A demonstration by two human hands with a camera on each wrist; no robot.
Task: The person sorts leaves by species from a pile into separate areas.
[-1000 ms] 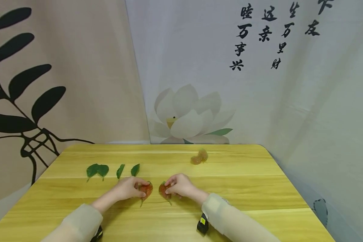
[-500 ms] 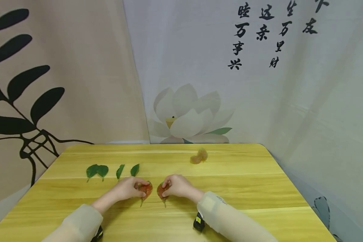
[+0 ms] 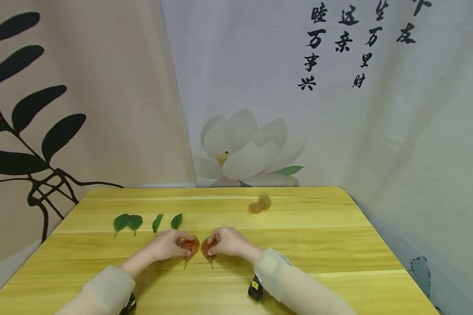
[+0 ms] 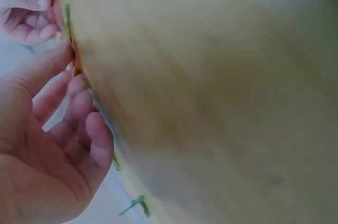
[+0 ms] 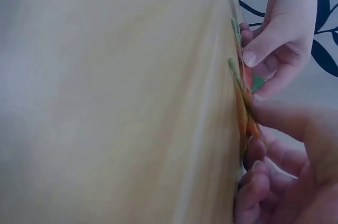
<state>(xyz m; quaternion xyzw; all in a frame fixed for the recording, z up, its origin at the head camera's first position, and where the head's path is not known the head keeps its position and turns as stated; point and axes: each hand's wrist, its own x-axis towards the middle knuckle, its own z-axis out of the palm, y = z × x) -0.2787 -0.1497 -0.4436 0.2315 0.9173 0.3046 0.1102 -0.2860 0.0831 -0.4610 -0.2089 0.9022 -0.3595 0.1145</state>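
Note:
In the head view my left hand pinches a red leaf with a thin stem that points toward me. Close beside it, my right hand holds another red leaf between thumb and fingers. A narrow gap separates the two leaves, low at the middle of the table. The right wrist view shows the right hand's leaf edge-on, orange-red with a green stem. In the left wrist view the left hand covers most of its leaf.
Several green leaves lie in a row behind my left hand on the wooden table. Farther back, right of the middle, is a pair of brownish leaves. A printed curtain hangs behind the table.
My right hand has moved left with its red leaf, narrowing the gap to the other leaf. That leaf's stem has also swung a little. The left hand has stayed in place.

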